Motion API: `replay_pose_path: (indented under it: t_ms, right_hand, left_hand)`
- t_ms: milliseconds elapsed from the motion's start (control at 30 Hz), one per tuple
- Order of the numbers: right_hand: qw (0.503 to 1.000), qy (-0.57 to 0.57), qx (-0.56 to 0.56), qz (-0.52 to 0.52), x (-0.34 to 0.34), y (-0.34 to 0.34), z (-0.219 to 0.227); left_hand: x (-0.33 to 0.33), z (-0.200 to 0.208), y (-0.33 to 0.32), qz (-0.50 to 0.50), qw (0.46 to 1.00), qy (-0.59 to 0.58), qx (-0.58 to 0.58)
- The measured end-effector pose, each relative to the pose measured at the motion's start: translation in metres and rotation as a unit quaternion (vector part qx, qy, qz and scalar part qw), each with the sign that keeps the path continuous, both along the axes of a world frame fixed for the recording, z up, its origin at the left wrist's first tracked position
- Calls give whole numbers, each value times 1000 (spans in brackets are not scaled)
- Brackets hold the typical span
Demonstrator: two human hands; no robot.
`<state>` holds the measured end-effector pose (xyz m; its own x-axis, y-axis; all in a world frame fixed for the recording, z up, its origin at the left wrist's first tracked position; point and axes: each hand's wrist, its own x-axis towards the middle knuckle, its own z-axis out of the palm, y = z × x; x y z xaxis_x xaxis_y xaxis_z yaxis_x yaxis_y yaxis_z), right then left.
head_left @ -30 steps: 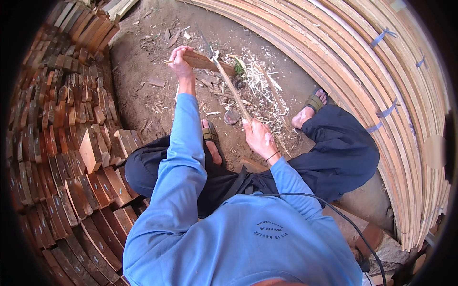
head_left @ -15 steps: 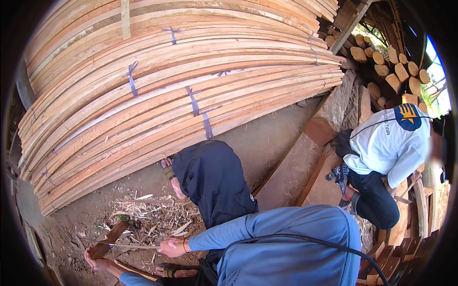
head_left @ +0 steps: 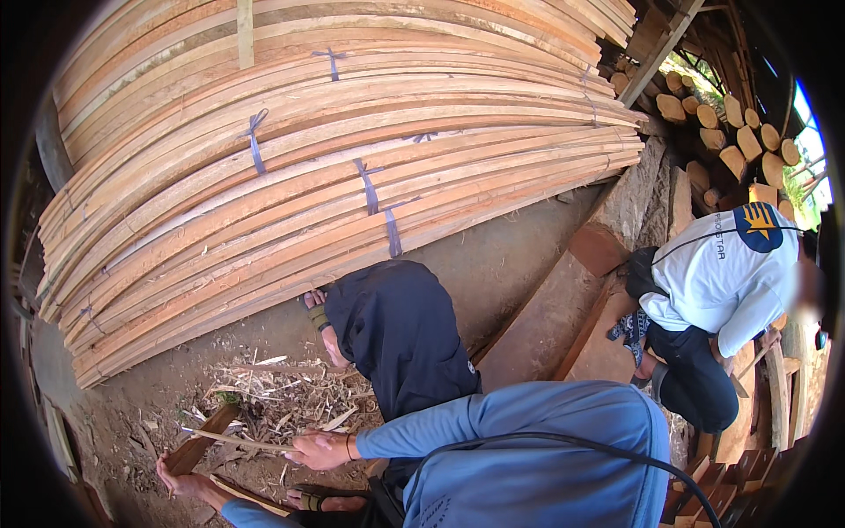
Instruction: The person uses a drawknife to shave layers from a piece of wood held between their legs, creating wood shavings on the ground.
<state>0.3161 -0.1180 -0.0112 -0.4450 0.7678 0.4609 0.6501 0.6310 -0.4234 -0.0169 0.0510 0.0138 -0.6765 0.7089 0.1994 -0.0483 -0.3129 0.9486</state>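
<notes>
My left hand [head_left: 182, 482], low on the left, is closed round the near end of a dark brown wood block [head_left: 201, 444]. The block slants away to its far end near a small green tuft. My right hand [head_left: 322, 449] grips a long, thin, light-coloured stick-like tool [head_left: 248, 442]; whether it is a blade or plain wood I cannot tell. Its far end reaches left over the block. Wood shavings [head_left: 304, 394] lie on the ground just beyond my hands. A sandalled foot [head_left: 330, 502] is below my right hand.
Strip-tied bundles of long sawn wood [head_left: 352, 198] fill the far left. Thick timber beams [head_left: 541, 321] lie right of my dark-clothed knee [head_left: 396, 326]. A person in a white shirt [head_left: 717, 273] crouches at right, holding a tool. Cut logs [head_left: 735, 145] are stacked behind.
The tip of the stick-like tool has risen and now points up and left across the block. My left hand keeps its hold on the block. The whole view has shifted slightly.
</notes>
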Motion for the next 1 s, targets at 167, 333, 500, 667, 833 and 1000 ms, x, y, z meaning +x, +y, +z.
replay_pose_path:
  t_ms: [167,333,500,667,833,1000]
  right_hand:
    - [935,-79,-344,28,7,14,29]
    - [995,-10,-98,3,4,7,-3]
    - [968,-110,-216,64,5,6,-4]
    - [962,86,-257,-13,0,10,6]
    - [979,-99,-175,33,6,-8,-34]
    - [985,20,-171,20,-3,2,-20]
  left_hand:
    - [-10,6,1,11,1000,-10,5]
    - [5,6,0,10,1000,-18,-4]
    - [1,3,0,-4,1000,-22,-1]
    - [-7,0,-3,13,1000,-28,5]
    - [4,-7,1,0,997,-60,44]
    - [5,-2,1,-6,1000,3,27]
